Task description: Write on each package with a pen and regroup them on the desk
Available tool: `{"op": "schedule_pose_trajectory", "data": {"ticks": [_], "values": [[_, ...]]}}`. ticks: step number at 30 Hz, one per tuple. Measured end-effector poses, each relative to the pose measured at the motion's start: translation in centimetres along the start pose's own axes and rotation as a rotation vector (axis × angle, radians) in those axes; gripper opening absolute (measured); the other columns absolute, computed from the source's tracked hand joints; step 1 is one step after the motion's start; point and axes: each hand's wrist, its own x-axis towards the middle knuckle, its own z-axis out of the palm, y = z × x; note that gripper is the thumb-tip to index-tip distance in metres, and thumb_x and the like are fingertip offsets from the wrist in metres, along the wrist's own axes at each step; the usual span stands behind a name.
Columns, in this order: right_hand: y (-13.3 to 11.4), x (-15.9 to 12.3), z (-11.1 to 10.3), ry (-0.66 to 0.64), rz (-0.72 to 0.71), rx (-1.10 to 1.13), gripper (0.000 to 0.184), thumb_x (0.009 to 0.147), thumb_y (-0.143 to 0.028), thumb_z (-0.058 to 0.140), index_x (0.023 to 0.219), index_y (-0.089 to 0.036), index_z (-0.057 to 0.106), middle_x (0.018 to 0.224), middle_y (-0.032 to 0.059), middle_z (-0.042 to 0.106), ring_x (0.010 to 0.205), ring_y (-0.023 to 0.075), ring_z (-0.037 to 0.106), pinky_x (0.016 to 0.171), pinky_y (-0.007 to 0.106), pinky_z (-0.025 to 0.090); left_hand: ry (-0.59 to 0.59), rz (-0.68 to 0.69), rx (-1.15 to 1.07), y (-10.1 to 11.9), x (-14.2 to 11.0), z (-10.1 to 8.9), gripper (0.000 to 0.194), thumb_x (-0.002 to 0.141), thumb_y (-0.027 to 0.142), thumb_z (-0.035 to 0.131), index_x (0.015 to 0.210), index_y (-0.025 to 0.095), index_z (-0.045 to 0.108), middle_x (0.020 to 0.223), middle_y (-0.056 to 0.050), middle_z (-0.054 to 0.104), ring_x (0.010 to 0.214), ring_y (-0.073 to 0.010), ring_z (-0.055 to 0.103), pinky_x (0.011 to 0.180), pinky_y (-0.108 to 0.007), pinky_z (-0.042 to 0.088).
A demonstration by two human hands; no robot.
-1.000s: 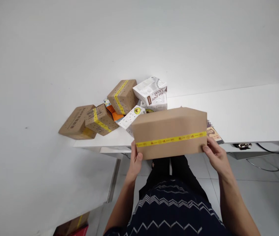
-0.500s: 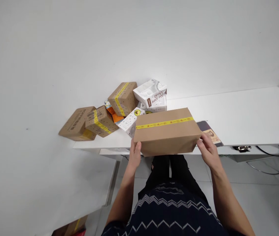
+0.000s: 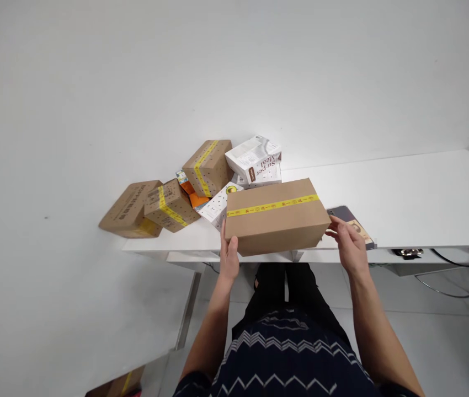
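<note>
A long brown cardboard box (image 3: 276, 225) with yellow printed tape across its top is tilted in front of me over the table's near edge. My left hand (image 3: 229, 256) is closed on its left end, thumb on the near side and fingers mostly hidden behind. At the right end my right hand (image 3: 348, 242) has its fingertips at the box's corner, fingers curled. Just beyond that hand a dark phone-like flat thing (image 3: 344, 214) with a picture on it lies on the table, partly covered by the hand.
Brown taped boxes (image 3: 207, 165) and white boxes (image 3: 255, 157), one marked "Super Meal", are heaped at the left of the white table (image 3: 416, 204) against the wall. An orange package (image 3: 197, 199) sits among them. Cables (image 3: 462, 256) and a metal object (image 3: 409, 253) show below the front edge.
The box's right end has shifted slightly left and its near face has risen a little. My right hand has loosened, its thumb coming off the near face. My left hand keeps its hold.
</note>
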Motion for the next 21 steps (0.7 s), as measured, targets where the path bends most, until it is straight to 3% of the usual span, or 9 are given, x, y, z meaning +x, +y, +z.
{"op": "schedule_pose_trajectory", "data": {"ticks": [3,6,9,16,19,21], "values": [[1.7,1.8,-0.5,0.056,0.01,-0.323,0.044,0.084,-0.049,0.054,0.113,-0.019,0.068,0.105,0.0122,0.069,0.082,0.0246,0.065,0.075,0.043,0.053,0.025,0.003,-0.002,0.7,-0.4,0.2,0.064,0.092,0.052,0.044,0.149,0.026,0.027,0.156,-0.008,0.029,0.141,-0.0233,0.032,0.113,-0.038,0.034],[2.9,3.7,-0.1,-0.158,0.013,-0.715,0.032,0.082,-0.034,0.053,0.102,-0.017,0.072,0.105,0.0147,0.067,0.074,0.0234,0.064,0.073,0.04,0.05,0.077,0.069,0.047,1.3,-0.7,0.4,0.057,0.093,0.051,0.044,0.143,0.025,0.037,0.151,-0.01,0.038,0.139,-0.0236,0.036,0.113,-0.039,0.033],[3.6,5.0,1.1,-0.295,0.031,-0.93,0.028,0.078,-0.018,0.052,0.096,-0.018,0.073,0.101,0.0159,0.066,0.083,0.0259,0.065,0.071,0.035,0.048,0.119,0.124,0.105,1.3,-0.8,0.5,0.048,0.093,0.049,0.044,0.134,0.023,0.047,0.14,-0.011,0.047,0.131,-0.0238,0.043,0.108,-0.04,0.037],[4.2,5.9,2.3,-0.305,-0.022,-0.826,0.022,0.073,-0.019,0.052,0.084,-0.021,0.071,0.079,0.0127,0.07,0.088,0.0304,0.064,0.069,0.036,0.049,0.134,0.281,0.239,1.0,-0.8,0.4,0.032,0.097,0.039,0.04,0.12,0.022,0.056,0.125,-0.012,0.051,0.125,-0.0222,0.045,0.106,-0.039,0.037],[3.2,5.9,1.4,-0.236,0.077,-0.878,0.019,0.073,-0.019,0.052,0.085,-0.015,0.067,0.076,0.0159,0.069,0.078,0.0297,0.065,0.066,0.036,0.047,0.115,0.335,0.296,1.1,-0.7,0.5,0.03,0.097,0.034,0.04,0.12,0.022,0.056,0.121,-0.011,0.053,0.123,-0.0214,0.046,0.104,-0.039,0.039],[1.8,5.8,0.2,-0.1,0.213,-0.84,0.023,0.076,-0.022,0.053,0.093,-0.012,0.064,0.072,0.013,0.067,0.066,0.0246,0.064,0.062,0.034,0.046,0.113,0.38,0.341,1.3,-0.6,0.5,0.029,0.097,0.03,0.041,0.12,0.021,0.056,0.121,-0.012,0.053,0.124,-0.0212,0.046,0.103,-0.039,0.04]]}}
